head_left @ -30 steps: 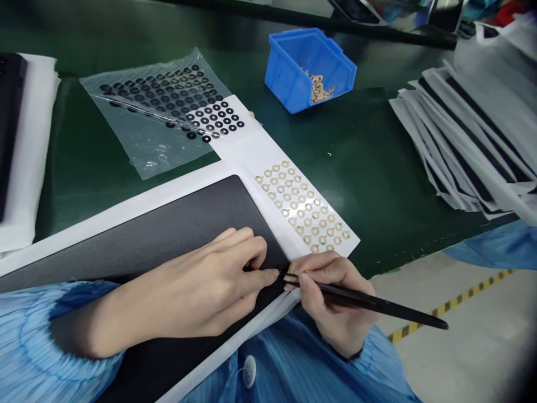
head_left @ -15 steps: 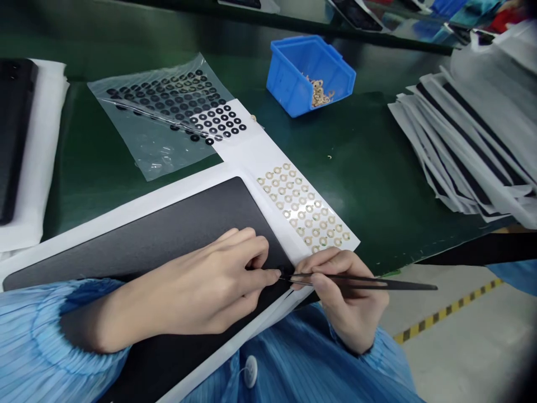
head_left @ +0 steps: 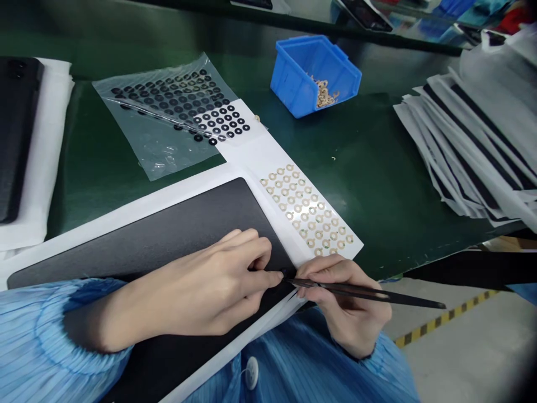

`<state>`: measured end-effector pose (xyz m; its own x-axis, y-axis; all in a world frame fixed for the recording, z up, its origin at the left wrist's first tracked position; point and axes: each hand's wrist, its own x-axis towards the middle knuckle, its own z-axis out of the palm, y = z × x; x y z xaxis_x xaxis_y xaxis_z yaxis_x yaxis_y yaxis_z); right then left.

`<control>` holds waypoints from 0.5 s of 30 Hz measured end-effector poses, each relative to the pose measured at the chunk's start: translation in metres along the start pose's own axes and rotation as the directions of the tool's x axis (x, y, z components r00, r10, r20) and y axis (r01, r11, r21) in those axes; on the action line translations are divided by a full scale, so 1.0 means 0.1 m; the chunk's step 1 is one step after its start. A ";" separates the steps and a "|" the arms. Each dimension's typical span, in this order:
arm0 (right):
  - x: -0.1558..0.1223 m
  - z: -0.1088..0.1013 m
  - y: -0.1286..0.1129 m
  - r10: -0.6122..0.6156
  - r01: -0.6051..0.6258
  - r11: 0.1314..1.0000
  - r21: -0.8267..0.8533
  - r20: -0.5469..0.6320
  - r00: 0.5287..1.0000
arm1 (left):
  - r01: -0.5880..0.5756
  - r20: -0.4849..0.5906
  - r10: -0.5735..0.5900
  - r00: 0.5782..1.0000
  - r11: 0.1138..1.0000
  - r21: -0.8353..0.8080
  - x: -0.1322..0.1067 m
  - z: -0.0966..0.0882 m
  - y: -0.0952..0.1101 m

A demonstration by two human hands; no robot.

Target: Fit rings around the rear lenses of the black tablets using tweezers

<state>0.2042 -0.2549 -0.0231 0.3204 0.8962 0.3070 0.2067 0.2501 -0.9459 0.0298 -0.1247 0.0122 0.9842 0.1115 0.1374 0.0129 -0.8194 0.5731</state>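
A dark flat panel (head_left: pixel 201 224) with rounded corners lies on white wrapping in front of me. My left hand (head_left: pixel 210 285) rests over it, fingers curled, one fingertip down near the panel's right corner. Whatever those fingers may pinch is too small or hidden. Black tweezers (head_left: pixel 361 291) are gripped in my right hand (head_left: pixel 348 302), their tips meeting the panel beside my left fingertip. A small dark round spot shows at that place. Just beyond my right hand lies a white sheet (head_left: pixel 251 148) carrying rows of beige rings and black rings.
Clear plastic film (head_left: pixel 163 151) partly covers the black rings. Behind stands a blue bin (head_left: pixel 293 84) holding small beige pieces. Wrapped dark panels (head_left: pixel 444 151) are stacked at the right; another dark panel (head_left: pixel 17 140) lies on white wrapping at the left. The green table's edge runs at lower right.
The tweezers' rear end has swung a little downward, and my right hand has turned slightly with them. My left hand keeps its place on the panel. The whole view has shifted slightly.
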 end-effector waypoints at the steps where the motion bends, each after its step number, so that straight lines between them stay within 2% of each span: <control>1: 0.00 0.01 0.00 -0.001 0.001 1.000 -0.003 -0.028 1.000 | 0.002 -0.008 -0.002 1.000 1.000 -0.008 0.00 0.00 0.00; 6: 0.02 0.03 -0.01 0.034 -0.029 0.998 0.051 -0.107 0.994 | 0.018 -0.039 -0.019 0.999 0.999 -0.039 -0.02 0.00 0.01; 9: 0.16 -0.04 -0.10 0.007 -0.006 1.000 0.002 -0.118 0.993 | 0.024 -0.033 -0.026 0.999 0.998 -0.055 -0.03 0.00 0.01; 12: 0.49 -0.12 -0.26 -0.116 0.098 0.983 -0.152 -0.117 0.986 | 0.021 -0.030 -0.023 0.999 0.997 -0.069 -0.03 0.00 0.01; 15: 0.99 -0.10 -0.36 -0.181 0.160 0.951 -0.264 -0.057 0.982 | 0.010 -0.043 -0.012 0.999 0.998 -0.054 -0.03 -0.01 0.01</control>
<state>0.2373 -0.1790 0.0420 0.3294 0.8138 0.4788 0.4921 0.2848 -0.8226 0.0271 -0.1255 0.0129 0.9754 0.1457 0.1654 0.0128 -0.7867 0.6172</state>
